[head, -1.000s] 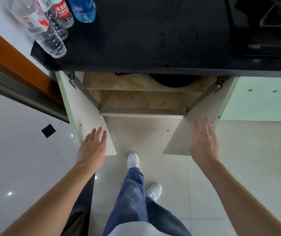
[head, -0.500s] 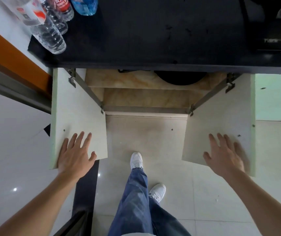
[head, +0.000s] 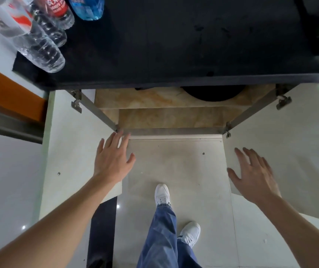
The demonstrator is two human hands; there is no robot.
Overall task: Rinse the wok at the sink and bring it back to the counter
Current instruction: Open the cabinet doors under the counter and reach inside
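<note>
Two cabinet doors stand swung wide below the black table (head: 174,45): the left door (head: 71,151) and the right door (head: 294,151), both showing me their pale inner faces. My left hand (head: 114,159) is released, fingers straight and spread, grasping nothing. It lies over the inner edge of the left door with its fingertips up at the cabinet's grey front rail (head: 174,131). I cannot tell whether it touches either. My right hand (head: 255,175) is released too, fingers fanned out flat over the right door's inner face, thumb pointing inward. I cannot tell if it makes contact there.

The wok (head: 212,94) I take to be the dark round shape on the marbled shelf inside the cabinet. It is mostly hidden under the table's front edge and well apart from both hands.

At the table's far left corner stand several bottles: a clear one (head: 38,49), one with a red label (head: 58,8) and a blue one (head: 89,6). Below, I see blue jeans (head: 164,238) and two white shoes (head: 161,194) on the pale tiled floor (head: 203,190).
</note>
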